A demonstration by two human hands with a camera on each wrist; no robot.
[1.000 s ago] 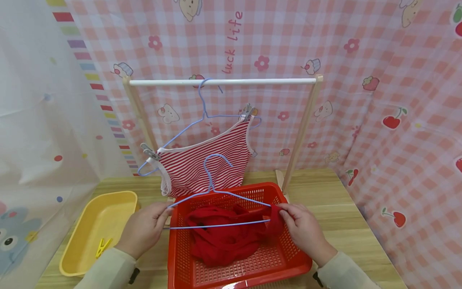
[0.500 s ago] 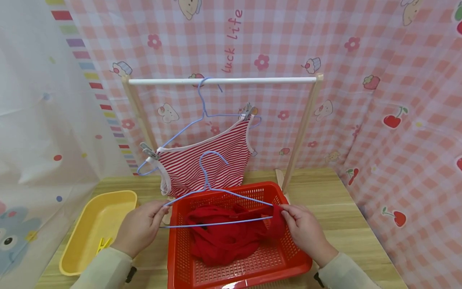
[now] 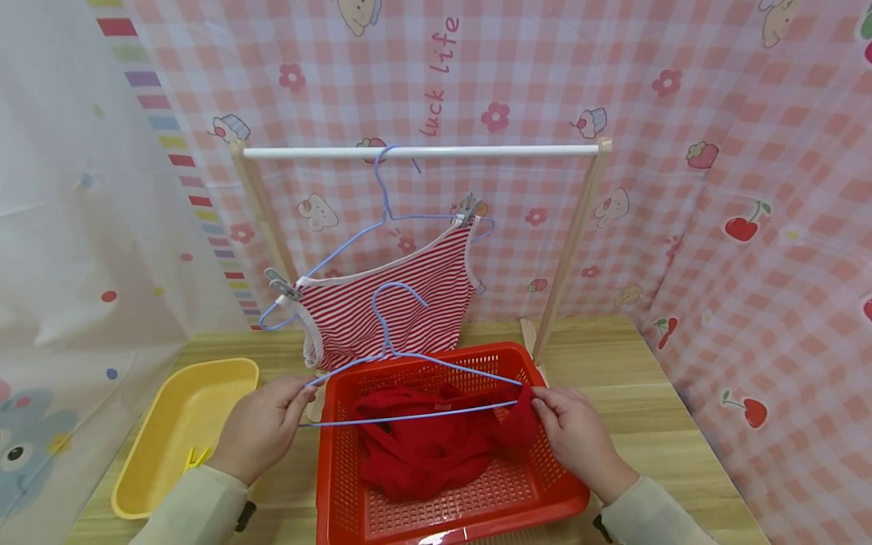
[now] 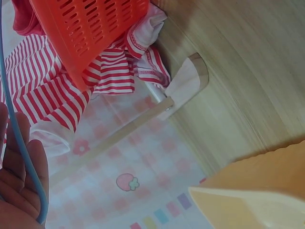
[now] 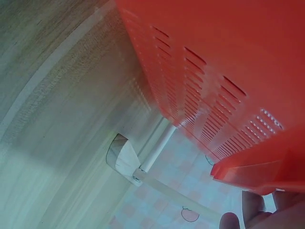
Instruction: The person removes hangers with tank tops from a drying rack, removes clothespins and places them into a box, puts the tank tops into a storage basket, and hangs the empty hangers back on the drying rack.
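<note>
A blue wire hanger (image 3: 415, 415) spans the space above the red basket (image 3: 327, 499), its hook pointing up. My left hand (image 3: 262, 424) pinches the hanger's left end, and in the left wrist view the wire (image 4: 21, 148) crosses its fingers. With thumb and fingers, my right hand (image 3: 579, 431) holds part of a red garment (image 3: 436, 462) at the hanger's right end, which the cloth hides. The rest of that garment lies crumpled in the basket. In the right wrist view only some fingertips (image 5: 252, 210) show, below the basket's rim.
Behind, a red-and-white striped top (image 3: 436, 272) hangs from another blue hanger with grey clothespins (image 3: 282, 284) on the rack's white bar (image 3: 504, 151). At left stands a yellow tray (image 3: 129, 454) with a yellow clothespin (image 3: 196, 459) inside. Patterned curtains surround the wooden table (image 3: 654, 431).
The hanger and my left hand have shifted a little left and up. More of the hanger's right arm shows beside the red cloth. My right hand has barely moved.
</note>
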